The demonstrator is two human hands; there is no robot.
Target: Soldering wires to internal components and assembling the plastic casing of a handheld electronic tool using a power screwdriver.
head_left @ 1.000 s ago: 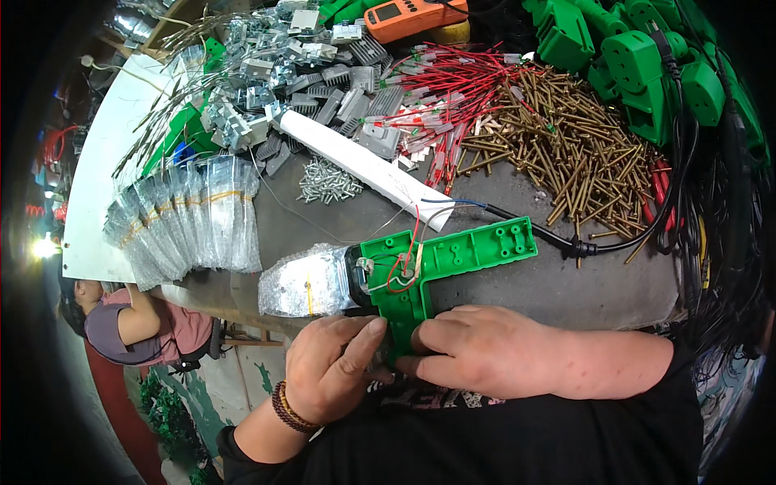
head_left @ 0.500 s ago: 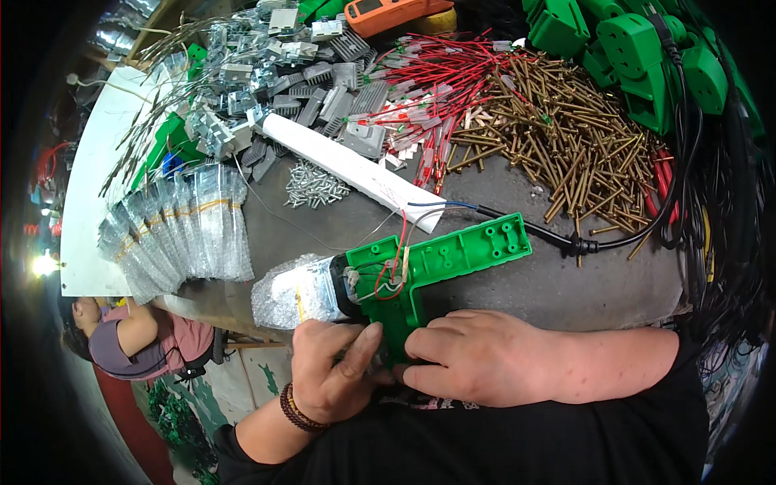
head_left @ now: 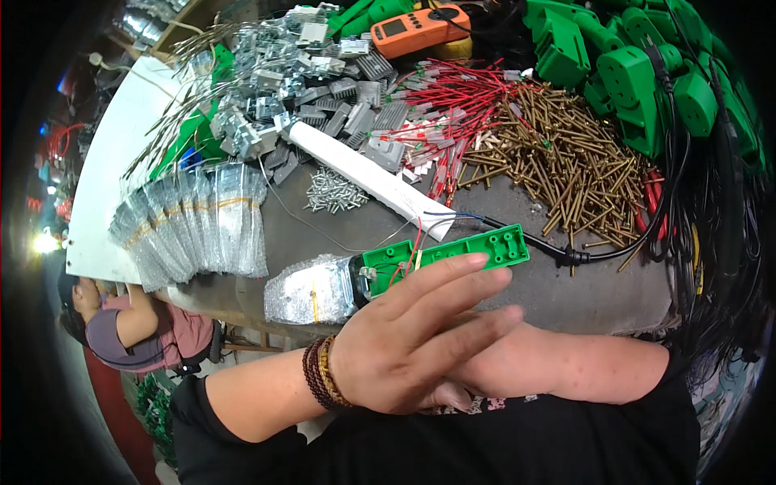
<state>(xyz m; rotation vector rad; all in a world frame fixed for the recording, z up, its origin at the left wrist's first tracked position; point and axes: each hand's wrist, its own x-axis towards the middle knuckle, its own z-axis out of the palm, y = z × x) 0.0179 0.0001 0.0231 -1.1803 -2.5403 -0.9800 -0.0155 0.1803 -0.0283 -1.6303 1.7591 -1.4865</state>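
A green plastic housing half (head_left: 508,246) lies at the table's near edge, with red and pale wires in it and a black cord (head_left: 558,252) leading off right. A bubble-wrapped part (head_left: 311,291) adjoins the housing's left end. My left hand (head_left: 404,343) reaches across the housing, back up and fingers stretched out and apart, with nothing seen in it. It covers the housing's lower part and most of my right hand (head_left: 481,364), whose fingers are hidden behind it. A white strip-like sleeve (head_left: 372,174) lies behind the housing, next to loose wire ends.
Short screws (head_left: 335,190) and a heap of long brass-coloured screws (head_left: 566,153) lie behind. Red-wired parts (head_left: 453,97), grey metal blocks (head_left: 356,117) and an orange meter (head_left: 420,31) are farther back. Bubble-wrapped packs (head_left: 198,226) lie left, green housings (head_left: 630,89) right. A person (head_left: 133,323) sits left.
My left hand has moved right and opened out across the housing and my right hand. Before, both hands were at the housing's lower end. The view has shifted slightly.
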